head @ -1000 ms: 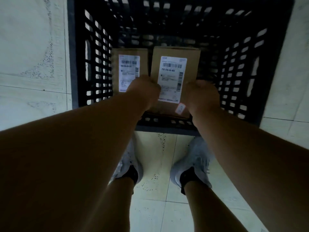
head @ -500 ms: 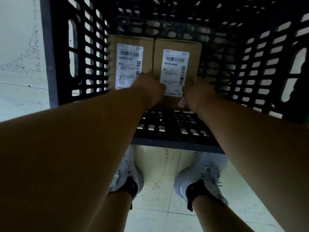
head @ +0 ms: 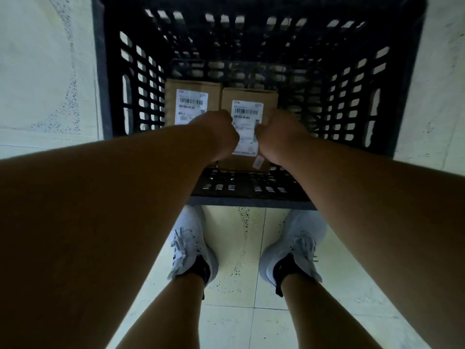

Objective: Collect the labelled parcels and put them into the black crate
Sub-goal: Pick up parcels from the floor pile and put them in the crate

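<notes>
From the head view, looking straight down, a black slotted plastic crate [head: 259, 34] stands on the pale tiled floor [head: 45, 71]. Two flat brown cardboard parcels with white barcode labels lie side by side on its bottom: the left parcel [head: 192, 90] sits close against the crate's left wall, and the right parcel [head: 249, 96] touches it along their shared long edge. Both run lengthwise away from the person, labels up.

Both bare forearms reach down into the crate. The left hand [head: 217, 133] and the right hand [head: 280, 136] are seen from the back, knuckles up, set at the two long sides of the right parcel near its closer end. The fingers are hidden beneath the hands, so I cannot tell whether they grip the parcel or have let go of it.

The parcel lies directly under and between the hands, equally near to each, its long axis pointing forward from the wrists. It looks settled flat, so the placing step seems nearly done.

White trainers [head: 191, 245] stand just short of the crate's near rim.
</notes>
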Tool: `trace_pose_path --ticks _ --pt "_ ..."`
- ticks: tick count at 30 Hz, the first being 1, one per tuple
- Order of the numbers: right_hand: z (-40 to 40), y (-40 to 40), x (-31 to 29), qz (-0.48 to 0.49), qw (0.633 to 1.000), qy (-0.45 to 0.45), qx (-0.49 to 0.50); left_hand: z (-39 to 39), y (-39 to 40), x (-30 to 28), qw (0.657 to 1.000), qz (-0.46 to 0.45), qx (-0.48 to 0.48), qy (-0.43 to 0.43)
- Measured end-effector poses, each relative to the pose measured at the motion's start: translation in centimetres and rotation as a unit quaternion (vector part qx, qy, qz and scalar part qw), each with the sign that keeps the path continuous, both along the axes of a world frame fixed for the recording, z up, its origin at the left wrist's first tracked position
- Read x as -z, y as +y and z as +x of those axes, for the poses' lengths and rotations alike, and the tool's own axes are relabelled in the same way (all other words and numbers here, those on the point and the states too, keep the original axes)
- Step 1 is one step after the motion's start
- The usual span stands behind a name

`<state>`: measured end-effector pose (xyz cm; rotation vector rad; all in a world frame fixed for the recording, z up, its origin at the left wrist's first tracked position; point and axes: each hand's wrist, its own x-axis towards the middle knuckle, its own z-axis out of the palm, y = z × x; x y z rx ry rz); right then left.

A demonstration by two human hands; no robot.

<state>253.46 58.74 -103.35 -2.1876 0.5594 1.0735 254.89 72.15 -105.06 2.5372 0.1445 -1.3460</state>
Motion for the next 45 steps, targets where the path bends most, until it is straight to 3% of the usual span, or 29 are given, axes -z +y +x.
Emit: trace_pose_path --ticks 5,9,16,21,26,31,36,45 --pt "-0.8 -0.6 -9.0 0.002 0.992 -0.121 -0.026 -0.2 0.5 -9.7 0.996 -0.043 -0.061 -0.056" --pt "-1.9 -1.0 -21.4 -0.014 0.972 -0.233 -0.027 -1.6 -0.6 -22.9 0.972 -0.100 -0.121 -0.174" --pt "-3.7 -2.1 -45.5 0.009 0.937 -0.345 0.051 -2.3 -2.8 -48.1 0.944 -0.152 -0.048 -0.287" --pt "-5.7 -4.5 -56.9 -0.009 0.899 -0.427 0.098 -3.5 -3.8 -58.7 0.906 -0.235 -0.051 -0.347" --pt "-9.7 -8.7 -65.9 -0.064 0.832 -0.505 0.221 -5.3 -9.1 -68.1 0.854 -0.334 0.053 -0.395" --pt "-14.4 -14.3 -70.8 -0.100 0.773 -0.554 0.291 -7.8 -16.0 -74.3 0.796 -0.389 0.171 -0.431" --pt "-20.9 -22.9 -72.2 -0.194 0.734 -0.545 0.354 -11.2 -25.4 -76.0 0.766 -0.421 0.247 -0.418" --pt "-34.6 -41.4 -71.5 -0.278 0.715 -0.471 0.435 -22.2 -46.3 -73.5 0.760 -0.492 0.269 -0.329"
